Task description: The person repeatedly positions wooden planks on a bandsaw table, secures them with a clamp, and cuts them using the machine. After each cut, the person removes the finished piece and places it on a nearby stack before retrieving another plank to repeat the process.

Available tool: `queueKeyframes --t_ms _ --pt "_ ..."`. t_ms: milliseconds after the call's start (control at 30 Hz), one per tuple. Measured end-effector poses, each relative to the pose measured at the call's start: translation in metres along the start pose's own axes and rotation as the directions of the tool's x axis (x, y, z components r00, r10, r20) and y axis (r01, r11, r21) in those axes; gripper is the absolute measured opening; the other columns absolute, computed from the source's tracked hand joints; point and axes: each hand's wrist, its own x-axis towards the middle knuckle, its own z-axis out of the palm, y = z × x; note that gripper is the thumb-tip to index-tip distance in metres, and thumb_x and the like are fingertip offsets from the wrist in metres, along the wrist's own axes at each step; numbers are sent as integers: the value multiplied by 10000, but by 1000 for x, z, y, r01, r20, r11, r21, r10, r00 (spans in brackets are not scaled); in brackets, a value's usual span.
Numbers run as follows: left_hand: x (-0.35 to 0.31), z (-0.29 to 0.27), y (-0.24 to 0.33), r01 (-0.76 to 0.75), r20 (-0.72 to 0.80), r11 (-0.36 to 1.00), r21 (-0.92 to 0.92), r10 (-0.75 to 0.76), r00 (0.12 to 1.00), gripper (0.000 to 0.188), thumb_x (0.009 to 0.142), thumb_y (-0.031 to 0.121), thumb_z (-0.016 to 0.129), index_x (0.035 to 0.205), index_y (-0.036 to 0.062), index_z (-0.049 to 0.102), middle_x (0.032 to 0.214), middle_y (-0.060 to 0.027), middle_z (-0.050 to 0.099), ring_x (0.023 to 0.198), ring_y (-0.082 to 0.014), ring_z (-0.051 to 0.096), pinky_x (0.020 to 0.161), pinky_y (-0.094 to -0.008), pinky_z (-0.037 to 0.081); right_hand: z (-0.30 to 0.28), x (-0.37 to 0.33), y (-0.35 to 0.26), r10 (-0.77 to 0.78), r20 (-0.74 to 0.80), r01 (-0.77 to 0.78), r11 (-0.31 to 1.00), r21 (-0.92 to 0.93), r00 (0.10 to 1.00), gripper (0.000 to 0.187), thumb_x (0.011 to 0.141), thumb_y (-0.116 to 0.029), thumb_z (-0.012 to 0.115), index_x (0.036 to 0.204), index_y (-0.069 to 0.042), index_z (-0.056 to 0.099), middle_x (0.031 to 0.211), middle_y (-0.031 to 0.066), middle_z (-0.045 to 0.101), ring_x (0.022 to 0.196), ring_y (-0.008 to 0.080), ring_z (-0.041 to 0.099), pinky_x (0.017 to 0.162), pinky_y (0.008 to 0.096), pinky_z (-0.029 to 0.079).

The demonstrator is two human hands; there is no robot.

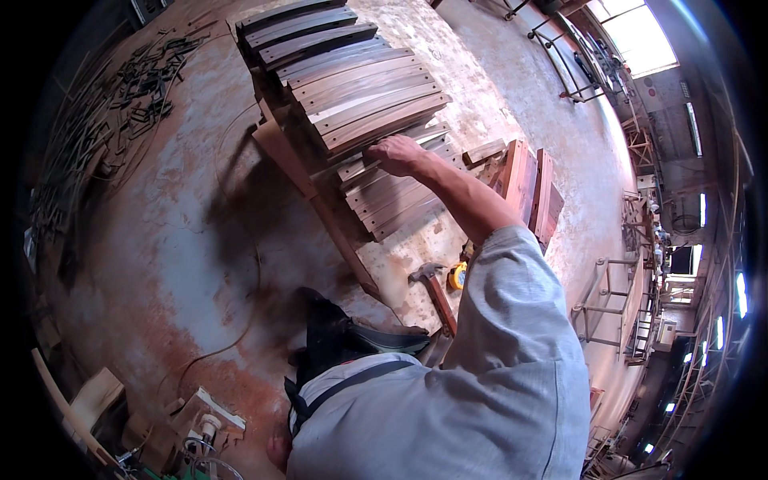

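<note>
My right hand (394,154) reaches across a worktable (404,276) to rows of wooden slats. Its fingers are curled at the edge of a wooden slat (436,132), in the gap between two groups. Beyond it lies a raised stack of gently curved slats (368,96) with small dark holes near their ends. Closer to me, a lower group of flat slats (392,196) rests on the tabletop. What seems to be my left hand (278,452) hangs low beside my body, mostly hidden, its fingers not readable.
A hammer (436,296) and a yellow tape measure (458,276) lie on the table's near part. Reddish boards (528,188) are stacked at its right. Offcuts (136,104) litter the floor at far left, and a thin hose (256,280) crosses it. Metal racks (608,300) stand right.
</note>
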Motion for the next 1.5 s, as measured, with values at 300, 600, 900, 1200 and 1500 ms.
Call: queueKeyframes --t_ms 300,600,900,1200,1500 --pt "-34 6 -21 -148 -35 973 175 156 987 198 786 250 576 798 52 565 798 -129 573 775 -281 540 651 -416 432 -4 -1 -4 67 100 -56 992 -109 993 301 772 -95 487 1057 -123 581 953 142 623 914 321 597 760 418 496" --pt "-45 36 -23 48 -142 996 70 -37 989 217 815 233 570 880 25 569 825 -115 586 795 -249 548 678 -385 449 4 -3 0 41 56 -39 998 -43 998 338 755 -122 554 1092 -126 576 1003 132 618 970 309 580 806 411 482" --pt "-59 61 -37 22 -290 996 82 3 957 247 844 216 565 963 -1 574 851 -102 598 815 -218 556 705 -355 465 5 -3 5 99 144 -85 991 -100 985 419 755 -184 602 1157 -93 531 1032 143 604 998 315 563 825 422 468" --pt "-82 87 43 -16 -214 384 -923 -480 851 174 883 117 483 711 105 500 579 60 370 496 -46 364 437 -230 307 9 -35 -27 -172 -239 208 968 138 956 607 684 11 630 1264 -22 451 1245 188 498 1154 338 468 974 381 388" --pt "-175 228 -2 289 -385 565 -773 -779 494 348 805 318 523 939 17 633 897 -195 630 857 -295 611 747 -391 481 45 -33 -232 -423 -403 504 856 117 812 349 873 -153 534 1200 -31 523 1195 198 503 1092 321 491 915 391 391"
